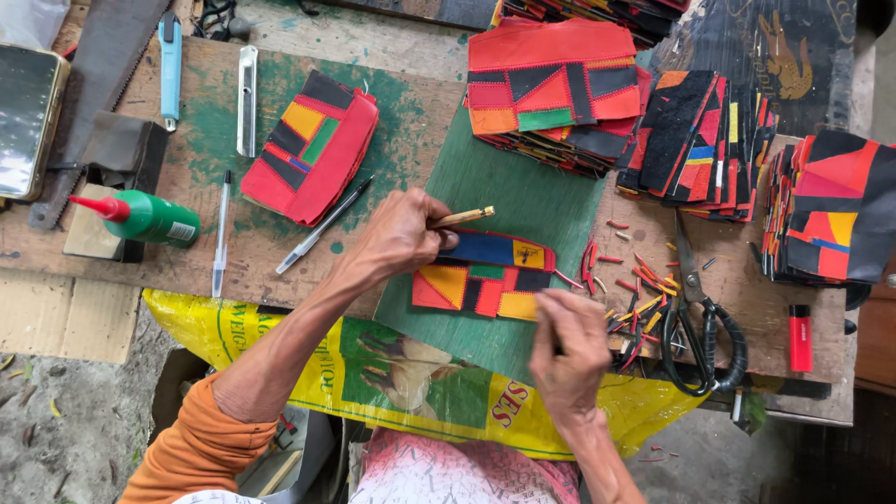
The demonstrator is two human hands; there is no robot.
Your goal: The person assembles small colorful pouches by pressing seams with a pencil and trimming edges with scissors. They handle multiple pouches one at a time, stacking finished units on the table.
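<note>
**Gripping a stick over the patchwork piece**

Gripping a thin wooden stick [464, 218] between closed fingers, our left hand [399, 233] is resting on the upper edge of a small patchwork piece [485, 277] of red, blue, yellow, orange and black. We are keeping that piece flat on a green mat [523, 201] lying on the counter [280, 252], just in front of us. Our right hand [567, 350] is hovering just beside the piece's lower right corner, fingers curled in tight; whether anything is pinched inside them we cannot tell.

Around us, a stack of finished patchwork pieces [553, 89] is sitting at the far end of the mat, with more stacks [695, 140] to the right. Another red patchwork piece [311, 147] is lying to the left, a black pen [325, 224] just beside it. A green glue bottle [140, 216] with a red tip is lying farther left. Black-handled scissors [695, 308] are lying to the right among red and yellow offcuts [639, 280], and a red lighter [800, 337] is lying near the counter's right edge.
</note>
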